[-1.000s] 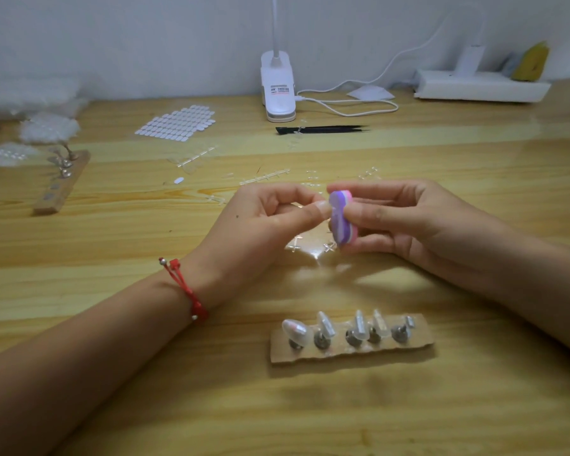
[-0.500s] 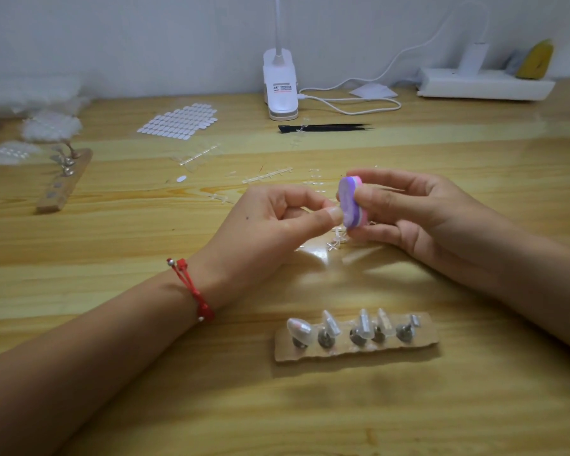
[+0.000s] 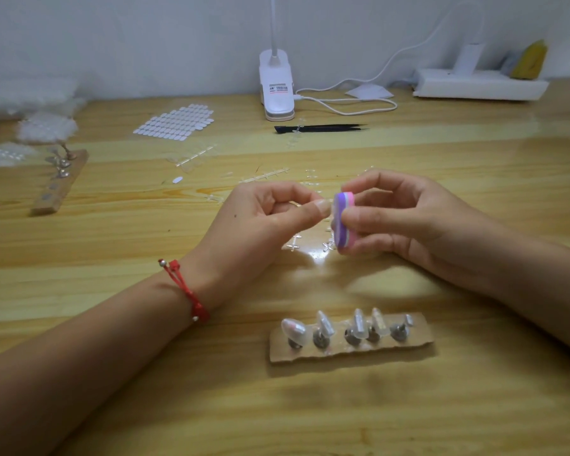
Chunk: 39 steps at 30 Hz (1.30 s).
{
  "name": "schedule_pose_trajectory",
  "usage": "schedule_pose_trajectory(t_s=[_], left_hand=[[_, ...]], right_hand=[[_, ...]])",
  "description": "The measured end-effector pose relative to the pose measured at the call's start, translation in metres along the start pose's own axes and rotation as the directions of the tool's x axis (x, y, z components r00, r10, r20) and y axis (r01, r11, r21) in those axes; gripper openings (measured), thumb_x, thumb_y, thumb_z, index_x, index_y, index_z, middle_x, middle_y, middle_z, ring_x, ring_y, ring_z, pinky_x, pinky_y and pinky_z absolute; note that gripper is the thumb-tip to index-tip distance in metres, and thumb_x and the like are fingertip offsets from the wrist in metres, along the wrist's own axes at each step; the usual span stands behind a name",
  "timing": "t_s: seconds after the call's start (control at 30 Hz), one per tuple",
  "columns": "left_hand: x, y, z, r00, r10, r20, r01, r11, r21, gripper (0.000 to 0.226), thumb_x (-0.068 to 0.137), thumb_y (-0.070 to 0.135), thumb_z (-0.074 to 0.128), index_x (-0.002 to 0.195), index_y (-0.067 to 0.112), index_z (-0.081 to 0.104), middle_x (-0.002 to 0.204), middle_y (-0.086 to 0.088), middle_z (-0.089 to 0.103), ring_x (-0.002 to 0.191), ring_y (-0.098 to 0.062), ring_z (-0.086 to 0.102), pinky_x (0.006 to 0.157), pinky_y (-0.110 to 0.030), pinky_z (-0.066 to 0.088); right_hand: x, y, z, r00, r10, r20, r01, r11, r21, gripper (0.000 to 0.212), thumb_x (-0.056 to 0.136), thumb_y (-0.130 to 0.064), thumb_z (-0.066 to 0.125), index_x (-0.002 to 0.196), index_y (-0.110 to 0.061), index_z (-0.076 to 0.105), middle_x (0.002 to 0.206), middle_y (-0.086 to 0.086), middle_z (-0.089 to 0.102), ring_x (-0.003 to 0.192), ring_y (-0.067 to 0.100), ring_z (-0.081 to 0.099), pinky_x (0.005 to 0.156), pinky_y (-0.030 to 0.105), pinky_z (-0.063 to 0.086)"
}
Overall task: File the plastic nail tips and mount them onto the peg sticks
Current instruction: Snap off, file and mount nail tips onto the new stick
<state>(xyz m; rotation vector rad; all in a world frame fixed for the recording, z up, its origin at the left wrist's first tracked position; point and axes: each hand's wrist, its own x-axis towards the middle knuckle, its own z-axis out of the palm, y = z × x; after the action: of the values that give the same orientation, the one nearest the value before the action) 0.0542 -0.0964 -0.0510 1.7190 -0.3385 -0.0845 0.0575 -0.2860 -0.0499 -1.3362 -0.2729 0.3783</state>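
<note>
My right hand [image 3: 405, 218] grips a small purple-and-pink buffer block [image 3: 344, 225] between thumb and fingers, held upright above the table. My left hand [image 3: 264, 222] pinches a clear nail tip between thumb and forefinger and holds it against the block's left face; the tip itself is barely visible. Nearer to me a cardboard strip [image 3: 418, 337] carries several metal pegs, each topped with a clear nail tip [image 3: 293, 329]. A second peg strip [image 3: 58, 184] lies at the far left.
A sheet of oval adhesive tabs [image 3: 175, 123], black tweezers [image 3: 320, 128], a white clip lamp base [image 3: 277, 93] with its cable, and a white power strip [image 3: 477, 87] sit at the back. Clear plastic sprues [image 3: 267, 174] and offcuts lie scattered behind and under my hands.
The buffer block has slid up and down against the nail tip. Both hands stay together in the same place over the table.
</note>
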Motion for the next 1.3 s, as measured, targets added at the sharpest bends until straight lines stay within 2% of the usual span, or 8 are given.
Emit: schedule_pose_trajectory(t_s=[0.1, 0.23, 0.3, 0.47, 0.7, 1.03, 1.2, 1.3], left_hand=[[0.002, 0.001, -0.003, 0.992, -0.044, -0.122, 0.034, 0.996, -0.082, 0.010, 0.085, 0.018, 0.065, 0.076, 0.015, 0.067, 0.044, 0.010, 0.028, 0.040, -0.006, 0.019, 0.038, -0.015, 0.017], [0.001, 0.002, -0.001, 0.993, -0.018, -0.116, 0.006, 0.995, -0.102, 0.023, 0.071, 0.031, 0.070, 0.081, 0.012, 0.073, 0.040, 0.015, 0.030, 0.042, -0.007, 0.019, 0.039, -0.013, 0.019], [-0.001, 0.003, 0.000, 0.995, -0.006, -0.102, -0.004, 0.996, -0.093, 0.029, 0.070, 0.031, 0.069, 0.086, 0.008, 0.074, 0.037, 0.016, 0.032, 0.040, -0.004, 0.021, 0.039, -0.009, 0.023], [-0.003, 0.004, 0.001, 0.999, 0.029, -0.036, -0.032, 0.996, -0.081, 0.026, 0.080, 0.020, 0.067, 0.096, -0.001, 0.071, 0.036, 0.020, 0.041, 0.035, 0.002, 0.036, 0.041, -0.001, 0.028], [-0.005, 0.005, 0.002, 0.999, -0.018, -0.049, 0.014, 0.996, -0.087, 0.026, 0.070, 0.033, 0.071, 0.085, 0.013, 0.077, 0.038, 0.015, 0.032, 0.040, -0.006, 0.019, 0.036, -0.012, 0.019], [-0.004, 0.005, -0.003, 0.998, -0.062, 0.010, 0.062, 0.998, -0.034, 0.026, 0.070, 0.038, 0.071, 0.084, 0.016, 0.077, 0.042, 0.008, 0.028, 0.042, -0.010, 0.018, 0.037, -0.015, 0.018], [-0.002, 0.004, -0.005, 0.999, -0.046, 0.005, 0.046, 0.998, -0.040, 0.024, 0.077, 0.038, 0.065, 0.087, 0.020, 0.077, 0.042, 0.008, 0.026, 0.042, -0.011, 0.019, 0.039, -0.018, 0.018], [0.000, 0.001, -0.005, 0.998, -0.060, -0.008, 0.060, 0.998, -0.025, 0.013, 0.087, 0.020, 0.062, 0.085, 0.019, 0.075, 0.041, 0.011, 0.032, 0.042, -0.009, 0.021, 0.038, -0.017, 0.019]], right_hand=[[0.000, -0.002, 0.001, 0.999, 0.033, 0.038, -0.032, 0.999, -0.043, 0.019, 0.067, -0.002, 0.074, 0.080, -0.015, 0.069, 0.074, 0.006, 0.069, 0.071, 0.019, 0.070, 0.060, 0.025, 0.057], [0.001, -0.006, 0.003, 0.998, 0.057, -0.032, -0.056, 0.998, 0.038, 0.024, 0.083, 0.003, 0.037, 0.084, -0.009, 0.057, 0.070, 0.006, 0.046, 0.054, 0.016, 0.047, 0.046, 0.026, 0.047], [0.000, -0.005, 0.007, 0.998, -0.027, -0.063, 0.020, 0.993, -0.119, 0.009, 0.085, -0.011, 0.054, 0.082, -0.011, 0.062, 0.065, 0.000, 0.044, 0.050, 0.012, 0.037, 0.042, 0.022, 0.035], [-0.005, -0.003, 0.012, 0.952, -0.264, -0.155, 0.182, 0.896, -0.406, 0.013, 0.075, -0.029, 0.072, 0.082, -0.018, 0.070, 0.051, -0.004, 0.038, 0.046, 0.009, 0.037, 0.042, 0.017, 0.036], [-0.007, -0.003, 0.008, 0.792, -0.611, 0.017, 0.391, 0.486, -0.782, 0.014, 0.082, -0.022, 0.074, 0.095, -0.017, 0.074, 0.065, 0.009, 0.051, 0.058, 0.011, 0.044, 0.062, 0.015, 0.036], [-0.012, -0.012, 0.007, 0.819, -0.546, 0.173, 0.407, 0.342, -0.847, 0.023, 0.080, -0.025, 0.073, 0.101, -0.016, 0.074, 0.068, 0.005, 0.051, 0.054, 0.009, 0.037, 0.055, 0.013, 0.031], [-0.015, -0.034, 0.003, 0.876, -0.465, 0.130, 0.365, 0.461, -0.809, 0.027, 0.075, -0.036, 0.075, 0.097, -0.021, 0.076, 0.063, 0.000, 0.045, 0.051, 0.008, 0.033, 0.052, 0.016, 0.028], [-0.027, -0.057, -0.007, 0.946, -0.233, 0.224, 0.315, 0.514, -0.798, 0.028, 0.070, -0.053, 0.077, 0.091, -0.035, 0.077, 0.059, 0.005, 0.040, 0.049, 0.018, 0.032, 0.048, 0.031, 0.025]])
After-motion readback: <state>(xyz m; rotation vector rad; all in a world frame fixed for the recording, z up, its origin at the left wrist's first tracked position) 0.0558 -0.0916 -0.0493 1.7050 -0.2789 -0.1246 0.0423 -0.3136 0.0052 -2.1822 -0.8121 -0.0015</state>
